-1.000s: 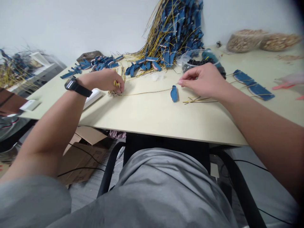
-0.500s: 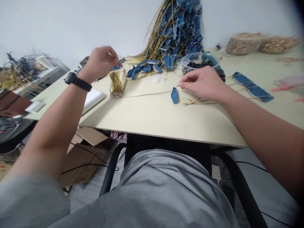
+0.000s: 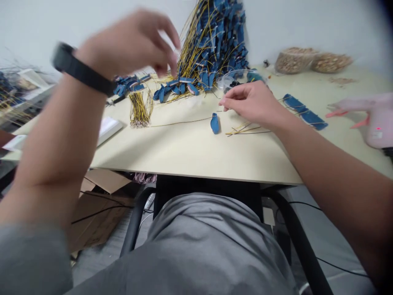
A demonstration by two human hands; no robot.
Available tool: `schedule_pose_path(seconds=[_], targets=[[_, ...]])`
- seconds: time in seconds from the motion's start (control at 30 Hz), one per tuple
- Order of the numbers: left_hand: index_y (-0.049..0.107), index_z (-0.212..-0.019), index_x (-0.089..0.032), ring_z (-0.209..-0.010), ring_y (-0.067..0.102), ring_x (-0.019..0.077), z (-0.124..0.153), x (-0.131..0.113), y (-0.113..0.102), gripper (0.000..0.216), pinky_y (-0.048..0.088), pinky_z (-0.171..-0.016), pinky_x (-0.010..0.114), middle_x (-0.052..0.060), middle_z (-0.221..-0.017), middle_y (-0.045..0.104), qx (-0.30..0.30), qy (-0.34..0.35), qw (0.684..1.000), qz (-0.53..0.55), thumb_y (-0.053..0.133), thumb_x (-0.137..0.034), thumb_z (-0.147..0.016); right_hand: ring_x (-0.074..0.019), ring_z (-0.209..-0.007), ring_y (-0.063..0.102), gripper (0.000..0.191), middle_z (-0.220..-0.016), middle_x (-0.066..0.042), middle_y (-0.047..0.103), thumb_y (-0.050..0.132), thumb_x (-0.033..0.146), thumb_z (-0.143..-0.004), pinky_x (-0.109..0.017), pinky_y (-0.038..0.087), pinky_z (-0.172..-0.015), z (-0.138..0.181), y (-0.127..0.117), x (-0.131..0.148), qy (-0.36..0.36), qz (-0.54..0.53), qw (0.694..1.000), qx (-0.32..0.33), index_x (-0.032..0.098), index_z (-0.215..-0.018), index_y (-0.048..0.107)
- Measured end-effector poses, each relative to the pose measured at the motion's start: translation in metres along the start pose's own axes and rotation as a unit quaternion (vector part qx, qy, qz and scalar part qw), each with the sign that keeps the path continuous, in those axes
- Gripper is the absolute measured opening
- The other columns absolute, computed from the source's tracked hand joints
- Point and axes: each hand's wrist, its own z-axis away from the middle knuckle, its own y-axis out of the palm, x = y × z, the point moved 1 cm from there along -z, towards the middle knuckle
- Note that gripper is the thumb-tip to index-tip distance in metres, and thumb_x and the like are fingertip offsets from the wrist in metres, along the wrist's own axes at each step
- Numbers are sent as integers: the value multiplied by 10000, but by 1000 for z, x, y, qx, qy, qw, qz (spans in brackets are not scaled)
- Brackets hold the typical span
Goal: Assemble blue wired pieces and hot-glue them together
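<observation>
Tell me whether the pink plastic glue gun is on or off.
The pink plastic glue gun looks on: a small red light glows on its body. Whether it is hot doesn't show.

Nothing readable here tbh, the little label (image 3: 377, 135) on the pink glue gun (image 3: 380, 114) at far right is way too blurry.

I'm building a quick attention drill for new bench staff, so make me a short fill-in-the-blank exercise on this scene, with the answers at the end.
1. The higher, blurred hand is the person's ____ hand.
2. The small curved piece nearest the right hand is coloured ____.
3. The watch strap is coloured ____.
4. The glue gun lies toward the ____ side of the picture.

Missing words: left; blue; black; right.
</observation>
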Motion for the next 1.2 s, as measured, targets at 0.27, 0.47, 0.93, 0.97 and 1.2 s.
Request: schedule_pose_path(seconds=[0.27,0.47,0.93,0.97,1.2], targets=[[744,-1271,-289,-975,921,298,-25,4,178,423,730,-956,462,64,-967,909,61,-6,998,27,991,-556,-1056,-231,-783,698,529,-865,-62,848,1073,782,-991,-398,564,-713,4,7,5,5,3,990,143,271,-1028,945],[783,-1162,-303,-951,923,373,-39,55,184,523,728,-960,643,123,-986,928,43,59,997,30,969,-767,-1009,-290,-863,784,212,-906,-64,885,973,505,-1019,-441,548,-756,7,11,10,-50,101,983,148,298,-1063,987],[797,-1356,-285,-1259,874,395,-31,48,188,968,695,-1146,588,134,-1288,912,-68,94,993,-14,935,-1125,-895,-302,-827,758,127,-815,-58,795,875,283,-1057,-482,529,-847,14,-2,24,-75,225,968,87,302,-1000,988],[806,-1416,-278,-1360,844,420,-30,48,189,1026,668,-1213,594,158,-1413,902,-83,105,990,-35,950,-1132,-866,-322,-854,774,117,-808,-68,789,885,294,-1053,-497,551,-869,14,-6,24,-68,224,969,84,302,-984,979],[831,-1594,-324,-1588,701,496,-28,46,213,913,456,-1431,654,144,-1688,857,-87,115,983,-112,935,-978,-965,-338,-861,753,229,-821,-95,810,942,508,-960,-523,596,-859,13,-10,-1,-43,181,978,91,285,-989,983]])
